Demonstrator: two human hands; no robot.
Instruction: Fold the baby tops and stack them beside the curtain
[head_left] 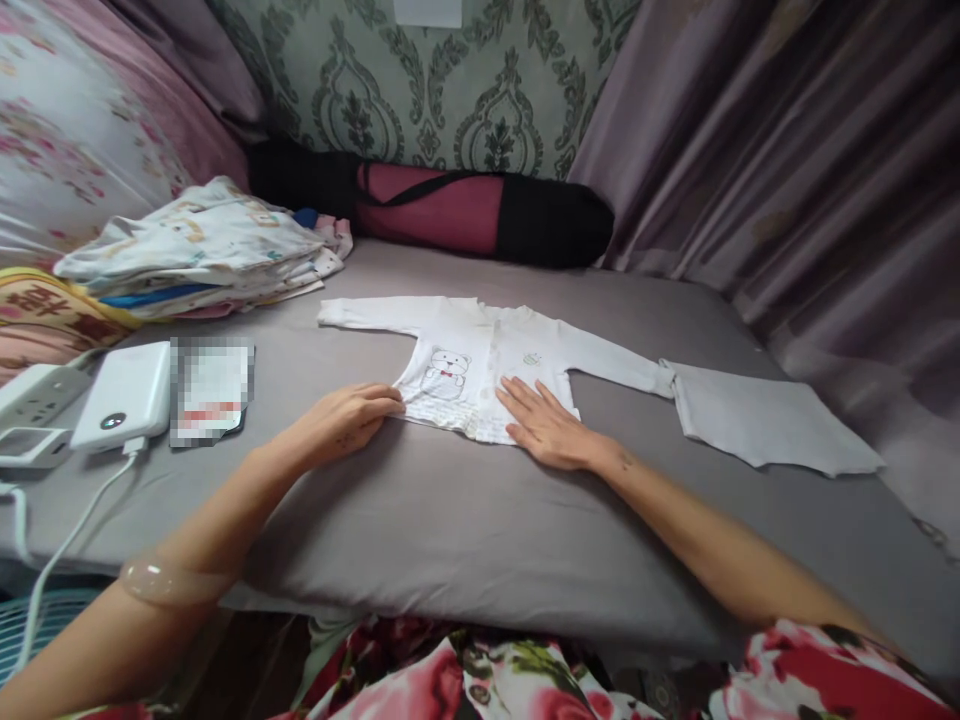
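A small white long-sleeved baby shirt [480, 345] lies spread flat on the grey bed sheet, both sleeves stretched out sideways. Its front has a bear drawing with a red bow, a small green print and buttons down the middle. My left hand [352, 415] has its fingers closed on the lower left corner of the hem; the fingertips are partly hidden. Flat on the lower right front of the shirt rests my right hand [547, 425], fingers stretched out. Folded white cloth [765, 415] lies at the right, touching the end of the right sleeve.
Piled clothes [202, 245] sit at the back left. A white power bank [124, 395] with a cable, a power strip [37, 400] and a blurred-out item [210, 390] lie at the left. Against the wall rests a long black and maroon bag [435, 210]. Curtains [787, 140] hang at right.
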